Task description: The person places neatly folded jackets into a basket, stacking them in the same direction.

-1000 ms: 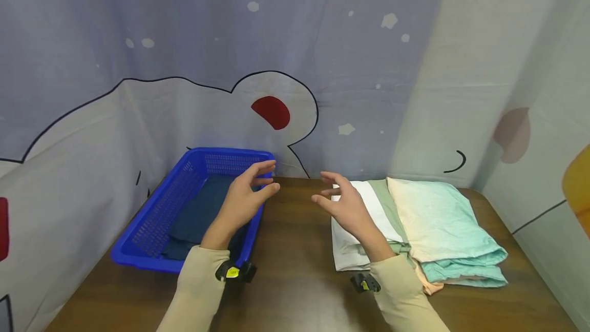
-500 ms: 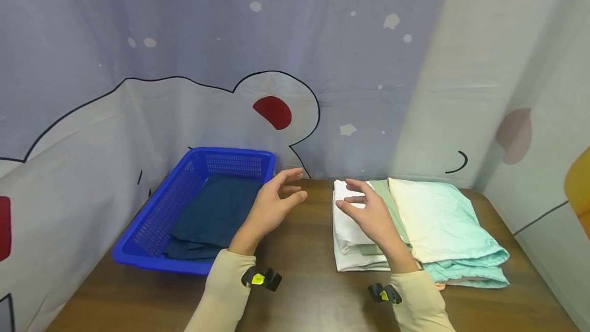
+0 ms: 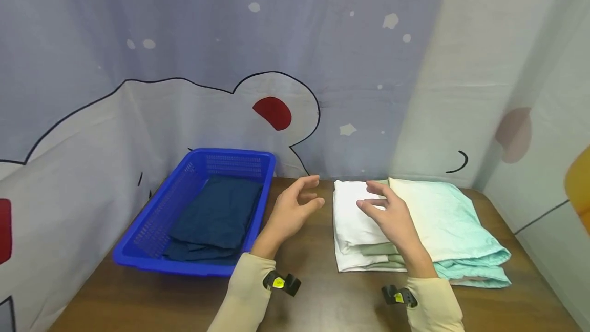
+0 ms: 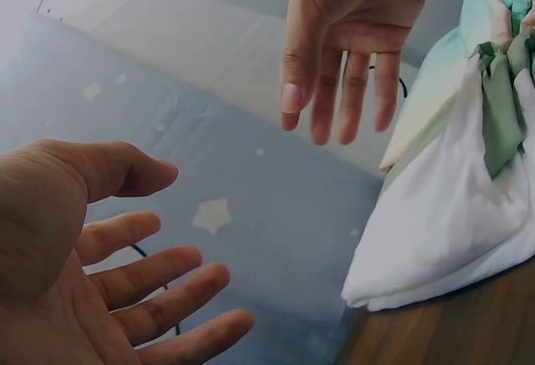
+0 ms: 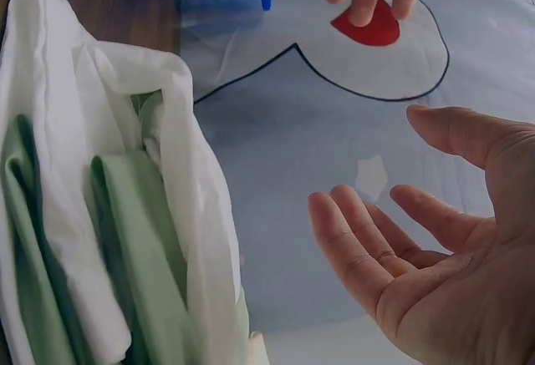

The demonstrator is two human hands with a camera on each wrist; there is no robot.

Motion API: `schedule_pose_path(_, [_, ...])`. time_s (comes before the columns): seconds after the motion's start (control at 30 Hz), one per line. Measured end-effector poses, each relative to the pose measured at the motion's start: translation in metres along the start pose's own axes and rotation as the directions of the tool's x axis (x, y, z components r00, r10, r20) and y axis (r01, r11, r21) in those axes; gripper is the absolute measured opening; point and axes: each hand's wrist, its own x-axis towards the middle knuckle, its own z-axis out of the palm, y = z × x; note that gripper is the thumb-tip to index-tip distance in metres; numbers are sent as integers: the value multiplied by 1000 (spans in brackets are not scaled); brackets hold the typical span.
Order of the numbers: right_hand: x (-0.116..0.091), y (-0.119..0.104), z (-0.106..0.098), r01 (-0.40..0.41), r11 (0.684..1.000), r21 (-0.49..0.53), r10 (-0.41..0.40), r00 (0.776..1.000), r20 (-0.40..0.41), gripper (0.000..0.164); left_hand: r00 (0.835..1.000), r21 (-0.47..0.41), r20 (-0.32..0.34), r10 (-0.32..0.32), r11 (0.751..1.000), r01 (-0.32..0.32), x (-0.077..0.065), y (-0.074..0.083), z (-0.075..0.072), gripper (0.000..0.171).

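Observation:
My left hand [image 3: 293,209] hovers over the table between the blue basket [image 3: 124,250] and the folded cloths, its fingers loosely bent around nothing. My right hand [image 3: 392,214] is in the air above a folded white and green cloth [image 3: 357,219]; its thumb and fingers are apart and hold nothing. Beside that cloth, to the right, lies a folded cloth fading from cream to mint [image 3: 449,219]. Inside the basket is a folded dark blue cloth [image 3: 216,214]. In the right wrist view the layered folds of the white and green cloth [image 5: 142,215] show close up.
A brown wooden table [image 3: 313,291] bears everything. Behind it hangs a patterned curtain [image 3: 350,65] with clouds and stars, and it also runs along both sides. The basket stands at the left, against the curtain.
Both hands have moved to the right through the air, the left hand away from over the basket and the right hand further over the folded cloths. The cloths and basket have stayed put.

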Motion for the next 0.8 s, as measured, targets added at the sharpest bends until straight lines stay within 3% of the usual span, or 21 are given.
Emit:
schedule_pose_path(0.2, [-4,8,-7,-44,999,-18,44,999,-17,65,1000,-23,9,-12,1000,13,2,-11,20,48])
schedule_pose_path(0.53, [-3,17,-20,-74,996,-41,73,997,-34,70,999,-63,-5,-50,997,50,10,-28,38,46])
schedule_pose_path(0.8, [0,26,-29,-103,991,-87,99,994,-52,69,992,-49,29,-126,991,127,6,-35,54,53])
